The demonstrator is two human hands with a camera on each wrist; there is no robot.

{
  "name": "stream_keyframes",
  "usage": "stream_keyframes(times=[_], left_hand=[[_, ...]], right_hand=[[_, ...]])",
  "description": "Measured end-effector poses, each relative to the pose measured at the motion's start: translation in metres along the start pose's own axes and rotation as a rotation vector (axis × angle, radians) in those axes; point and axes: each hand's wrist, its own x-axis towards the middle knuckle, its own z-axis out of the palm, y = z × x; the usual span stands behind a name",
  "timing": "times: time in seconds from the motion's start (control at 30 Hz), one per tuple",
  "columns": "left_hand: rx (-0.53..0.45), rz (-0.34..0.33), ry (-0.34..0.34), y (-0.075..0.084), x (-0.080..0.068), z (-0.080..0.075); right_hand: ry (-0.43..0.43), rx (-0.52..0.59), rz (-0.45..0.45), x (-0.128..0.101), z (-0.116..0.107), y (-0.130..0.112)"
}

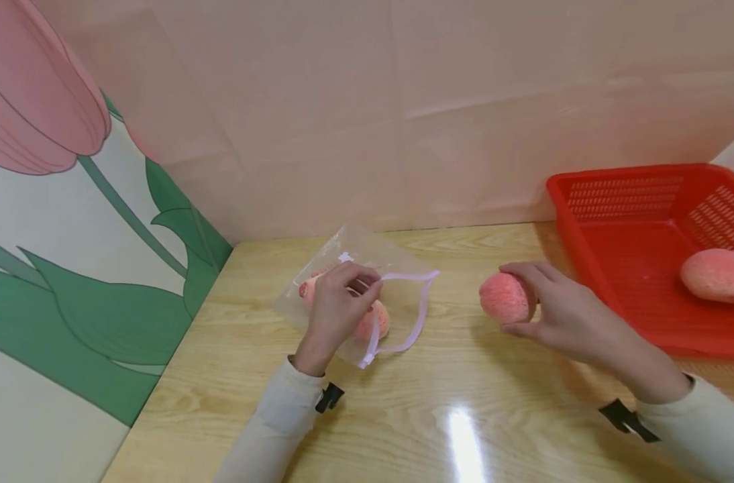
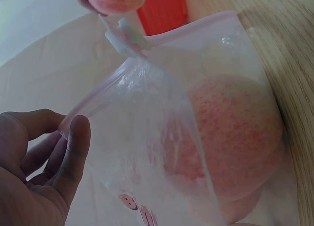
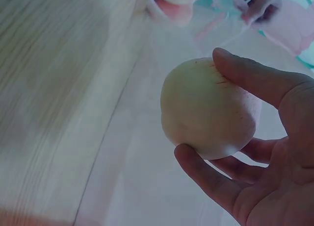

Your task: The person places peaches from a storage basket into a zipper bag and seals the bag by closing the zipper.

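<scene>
The right hand (image 1: 554, 302) grips a round, pink-speckled peach (image 1: 504, 298) above the table's middle; the left hand (image 1: 337, 305) pinches the clear zip bag's (image 1: 403, 295) pink-edged mouth, more peaches inside, just left

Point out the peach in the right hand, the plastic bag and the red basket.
peach (image 1: 503, 298): head view, middle of its pink skin.
plastic bag (image 1: 397, 295): head view, clear film inside the open mouth.
red basket (image 1: 629, 248): head view, bare floor.

Pale wooden table (image 1: 463, 416) (glossy), a clear zip bag (image 1: 403, 268) of peaches and a red basket (image 1: 633, 268) on it
</scene>
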Motion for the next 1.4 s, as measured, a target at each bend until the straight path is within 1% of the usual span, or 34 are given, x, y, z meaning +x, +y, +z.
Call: stream_keyframes(times=[0.23, 0.4, 0.57, 0.67, 0.93, 1.03, 1.23, 1.4], left_hand=[[0.009, -0.007, -0.007, 0.000, -0.001, 0.002], [0.020, 0.015, -0.008, 0.001, -0.002, 0.002], [0.019, 0.032, -0.004, 0.001, -0.002, 0.003], [0.014, 0.034, -0.004, 0.001, -0.001, 0.003], [0.024, 0.036, -0.006, 0.002, -0.002, 0.002], [0.032, 0.032, -0.006, 0.002, -0.002, 0.003], [0.025, 0.023, -0.011, 0.003, -0.003, 0.003], [0.023, 0.024, -0.017, 0.003, -0.003, 0.004]], right_hand=[[0.027, -0.004, -0.064, 0.007, 0.014, -0.026], [0.034, 0.008, -0.102, 0.011, 0.025, -0.045], [0.034, 0.044, -0.130, 0.017, 0.040, -0.056], [0.030, 0.064, -0.123, 0.020, 0.049, -0.061], [0.012, 0.098, -0.065, 0.030, 0.070, -0.068], [0.003, 0.103, -0.062, 0.033, 0.078, -0.071], [0.042, 0.088, -0.073, 0.036, 0.087, -0.077], [0.051, 0.039, -0.058, 0.036, 0.093, -0.080]])
